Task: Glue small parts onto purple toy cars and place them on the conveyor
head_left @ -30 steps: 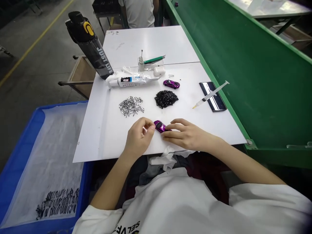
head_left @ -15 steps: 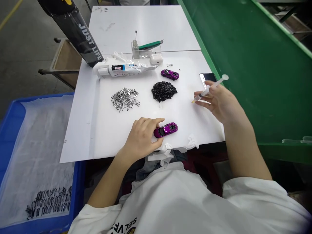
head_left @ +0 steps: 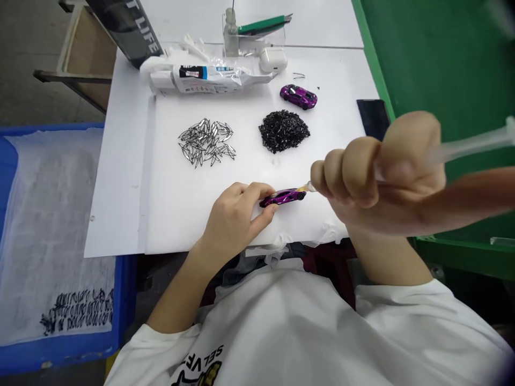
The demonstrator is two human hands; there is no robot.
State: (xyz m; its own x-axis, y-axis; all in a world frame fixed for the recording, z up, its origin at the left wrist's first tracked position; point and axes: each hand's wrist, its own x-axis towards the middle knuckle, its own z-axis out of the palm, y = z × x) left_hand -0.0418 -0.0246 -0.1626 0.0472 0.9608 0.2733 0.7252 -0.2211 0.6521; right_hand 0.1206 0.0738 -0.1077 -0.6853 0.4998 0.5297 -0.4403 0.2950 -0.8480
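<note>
Purple toy car (head_left: pixel 284 197): near the front edge of the white board (head_left: pixel 181 214), between the 2 hands; its flank shows now where its roof faced up 0.5 s ago, so it seems tipped or turned.
Left hand (head_left: pixel 233 214): thumb and index finger pinch the car's end nearer this hand, apparently steadying it.
Right hand (head_left: pixel 374 171): fingers clenched round the syringe (head_left: pixel 470 147); the thumb's place on the plunger cannot be told.
Yellow tip (head_left: pixel 301 188): carried from near the phone (head_left: pixel 372 118) to the car's other end; touching or just above, unclear.
Meaning of the shift: the work seems to have passed from fetching the syringe to applying it; any liquid is too small to see.
Loose parts: black pile (head_left: pixel 284 132) and outlined clear pieces (head_left: pixel 206 142) lie beyond the car, untouched.
2nd purple car (head_left: pixel 299 97): beyond the black pile, unheld.
</note>
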